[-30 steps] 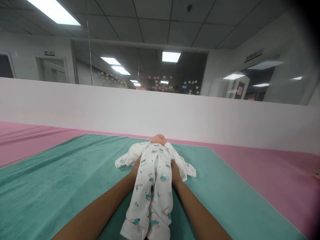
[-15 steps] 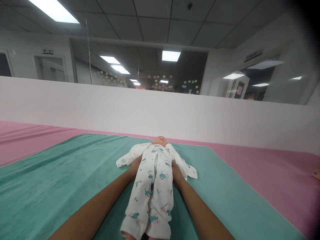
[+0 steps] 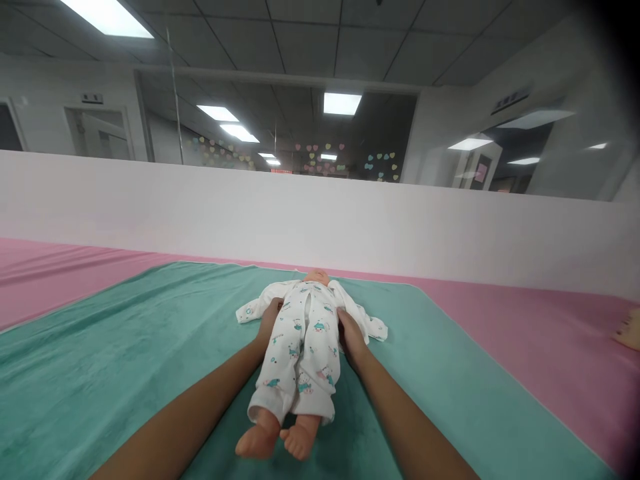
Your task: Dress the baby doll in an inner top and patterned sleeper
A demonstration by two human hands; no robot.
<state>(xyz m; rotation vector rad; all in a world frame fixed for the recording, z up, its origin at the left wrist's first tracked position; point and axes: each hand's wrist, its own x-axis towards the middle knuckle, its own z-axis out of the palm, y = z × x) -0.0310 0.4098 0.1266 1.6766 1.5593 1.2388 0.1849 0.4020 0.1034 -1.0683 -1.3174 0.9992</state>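
A baby doll (image 3: 257, 441) lies on its back, its head away from me and its bare feet towards me. It wears white baby trousers (image 3: 310, 360) with a small teal and pink print. A white long-sleeved top (image 3: 373, 327) has its sleeves spread to both sides. My left hand (image 3: 269, 325) is closed at the left side of the trousers, near the waist. On the opposite side, my right hand (image 3: 351, 337) grips the trousers at about the same height. The fingertips of both hands are largely hidden by the cloth.
Under the doll is a teal blanket (image 3: 150, 347), spread over a pink sheet (image 3: 525, 340). Behind them runs a low white wall (image 3: 320, 213) with glass above it. A beige object (image 3: 627, 330) is partly visible at the right edge.
The trouser hems and the doll's feet now appear higher in view, and both feet show fully. My hands remain at the trousers' sides, slightly higher in the picture.
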